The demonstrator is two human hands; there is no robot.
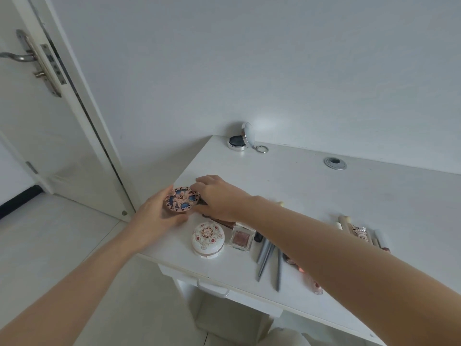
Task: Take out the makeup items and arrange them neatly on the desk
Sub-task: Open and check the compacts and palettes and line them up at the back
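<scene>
Holding the round patterned compact [182, 201] just above the desk's [324, 196] left corner, the left hand [157, 216] cups it while the right hand's [219, 198] fingers pinch its far edge. Best set it down gently beside the white compact [208, 239], in line.

head cam | looks forward and down | near white desk [324, 196] corner | single view
</scene>
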